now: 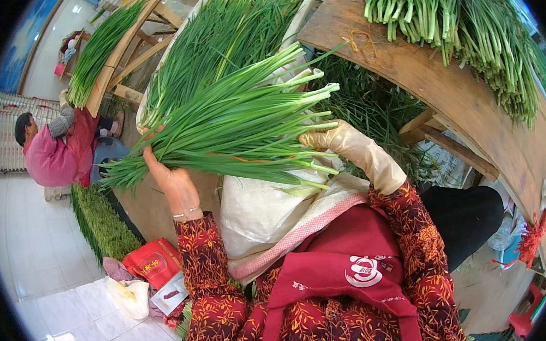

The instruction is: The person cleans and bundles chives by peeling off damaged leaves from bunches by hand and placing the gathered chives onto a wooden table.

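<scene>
A wide bunch of garlic chives lies across in front of me, its green leaves pointing left and its pale stem ends fanned out to the right. My left hand, bare with a bracelet at the wrist, is closed around the leafy part; its fingers are partly hidden behind the leaves. At the stem ends my right hand, in a cream glove, has its fingers closed on some of the stems. Below the bunch, a white woven sheet with a pink striped edge covers my lap over a dark red apron.
Beyond the bunch stands a long container heaped with more chives. A wooden table at right carries several bunches. At left a person in pink sits by another wooden table. A red bag lies lower left.
</scene>
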The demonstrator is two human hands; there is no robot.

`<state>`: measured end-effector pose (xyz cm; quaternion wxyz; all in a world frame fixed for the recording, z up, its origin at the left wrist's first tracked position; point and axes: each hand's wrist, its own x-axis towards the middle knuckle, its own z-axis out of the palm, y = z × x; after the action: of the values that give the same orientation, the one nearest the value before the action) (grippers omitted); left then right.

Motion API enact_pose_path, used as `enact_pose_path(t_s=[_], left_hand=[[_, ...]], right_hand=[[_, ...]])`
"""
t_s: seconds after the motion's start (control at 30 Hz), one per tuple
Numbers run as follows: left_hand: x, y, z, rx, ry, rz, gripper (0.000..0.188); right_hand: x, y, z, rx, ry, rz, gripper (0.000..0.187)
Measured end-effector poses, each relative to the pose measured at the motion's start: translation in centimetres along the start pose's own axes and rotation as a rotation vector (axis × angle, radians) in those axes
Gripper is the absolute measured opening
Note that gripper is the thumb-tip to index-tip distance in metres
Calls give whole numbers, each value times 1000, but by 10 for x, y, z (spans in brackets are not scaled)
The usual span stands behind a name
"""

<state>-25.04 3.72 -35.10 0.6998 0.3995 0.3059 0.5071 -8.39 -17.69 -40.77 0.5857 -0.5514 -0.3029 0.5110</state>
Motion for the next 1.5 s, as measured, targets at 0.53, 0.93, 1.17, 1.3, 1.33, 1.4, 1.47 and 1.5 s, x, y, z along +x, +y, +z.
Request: enact_pose_path(t_s=[0.53, 0.93, 1.17, 1.3, 1.33, 1.4, 1.47, 1.5], left_hand=[[-3, -1, -6, 53, -77, 35, 36], [0, -1, -7, -87, -163, 59, 38], [0, 16, 15, -12, -115, 43, 37], [9, 5, 12, -72, -158, 13, 26], [10, 5, 12, -71, -156, 14, 26], [11, 6, 12, -54, -117, -17, 21], [15, 5, 8, -68, -89, -33, 19], [17, 4, 7, -85, -65, -57, 18]], right_hand=[[-103, 105, -124, -1153, 757, 837, 41], [-17, -24, 41, -1359, 323, -581, 29], [6, -40, 5, -968, 316, -255, 21], [14, -40, 4, -770, 384, -71, 21], [10, -49, 11, -602, 370, 50, 19], [9, -40, 13, -532, 390, 29, 18], [9, -28, 18, -326, 430, -49, 16], [9, -21, 17, -329, 434, -51, 16]])
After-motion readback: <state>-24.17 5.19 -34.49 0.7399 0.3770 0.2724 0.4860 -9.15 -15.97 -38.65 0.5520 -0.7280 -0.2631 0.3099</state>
